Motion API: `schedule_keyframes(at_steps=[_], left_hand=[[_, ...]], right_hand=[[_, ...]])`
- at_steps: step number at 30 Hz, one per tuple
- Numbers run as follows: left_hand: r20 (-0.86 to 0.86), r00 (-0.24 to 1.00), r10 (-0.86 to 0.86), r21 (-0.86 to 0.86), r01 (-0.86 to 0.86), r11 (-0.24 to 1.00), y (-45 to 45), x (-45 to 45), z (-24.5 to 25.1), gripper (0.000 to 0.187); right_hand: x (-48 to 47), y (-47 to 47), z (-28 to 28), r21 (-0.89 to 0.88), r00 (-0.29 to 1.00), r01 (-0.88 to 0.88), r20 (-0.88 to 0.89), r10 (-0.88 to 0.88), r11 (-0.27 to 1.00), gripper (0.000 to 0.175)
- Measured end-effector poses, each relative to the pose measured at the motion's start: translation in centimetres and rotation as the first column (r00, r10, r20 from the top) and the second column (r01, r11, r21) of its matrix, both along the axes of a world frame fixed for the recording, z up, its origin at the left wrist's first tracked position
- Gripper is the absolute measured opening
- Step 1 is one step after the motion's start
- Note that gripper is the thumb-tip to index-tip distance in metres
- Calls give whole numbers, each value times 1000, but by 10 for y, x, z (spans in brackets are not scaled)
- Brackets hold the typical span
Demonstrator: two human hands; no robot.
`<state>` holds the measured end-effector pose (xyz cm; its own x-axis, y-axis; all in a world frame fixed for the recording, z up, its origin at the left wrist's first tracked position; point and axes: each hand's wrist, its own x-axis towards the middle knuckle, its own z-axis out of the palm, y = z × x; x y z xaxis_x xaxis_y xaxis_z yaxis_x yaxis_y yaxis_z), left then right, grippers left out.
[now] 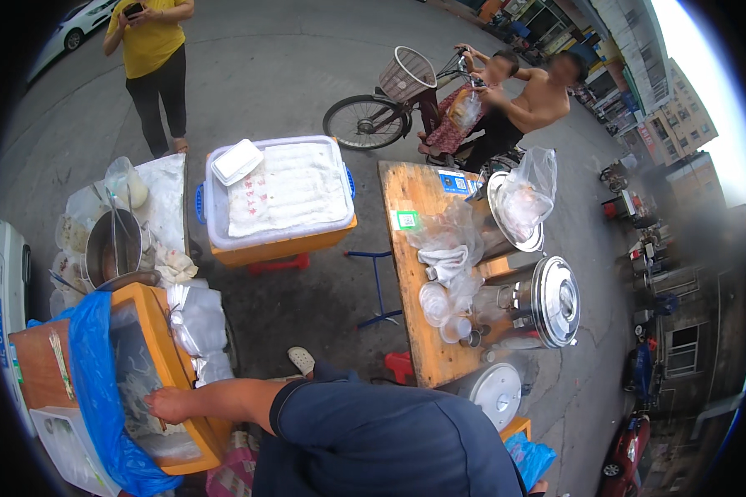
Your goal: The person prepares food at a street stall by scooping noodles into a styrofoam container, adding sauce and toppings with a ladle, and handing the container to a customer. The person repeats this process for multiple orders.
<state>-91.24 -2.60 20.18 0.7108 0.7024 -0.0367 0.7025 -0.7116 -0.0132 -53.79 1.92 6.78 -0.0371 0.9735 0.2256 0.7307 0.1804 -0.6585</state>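
My left hand (pixel 166 405) reaches into an orange foam box (pixel 189 373) with blue plastic sheeting (pixel 90 366) over its side. Its fingers are curled, and the end of a thin brown stick (pixel 163 425), possibly a chopstick, pokes out below them. Pale strands that look like noodles (pixel 138 379) lie under clear film inside the box, close to my fingers. At the bottom right edge, only a sliver of skin, apparently my right hand or wrist (pixel 539 487), shows beside a blue plastic bag (pixel 530 458). My body hides the rest of that arm.
A metal pot (pixel 113 248) with utensils stands beyond the foam box, near stacked clear bags (pixel 196 317). A lidded bin (pixel 280 242) carries a towel and a white container. Steel pots (pixel 556 301) crowd a wooden table (pixel 404 273). People stand and ride nearby.
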Motion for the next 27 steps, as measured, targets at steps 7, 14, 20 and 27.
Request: schedule_keyframes(at_steps=[7, 14, 20, 27], left_hand=[[58, 998, 28, 35, -30, 999, 2, 1, -1, 33], [56, 997, 43, 18, -44, 999, -1, 8, 9, 31], [52, 998, 42, 0, -42, 999, -3, 16, 16, 30], [50, 996, 73, -45, -71, 996, -10, 15, 24, 29]], right_hand=[[-6, 2, -2, 10, 999, 33, 21, -33, 999, 16], [-2, -4, 3, 30, 1000, 26, 10, -26, 999, 15], [-4, -4, 2, 10, 998, 55, 41, -55, 998, 15], [-6, -3, 1, 33, 999, 47, -11, -46, 998, 15]])
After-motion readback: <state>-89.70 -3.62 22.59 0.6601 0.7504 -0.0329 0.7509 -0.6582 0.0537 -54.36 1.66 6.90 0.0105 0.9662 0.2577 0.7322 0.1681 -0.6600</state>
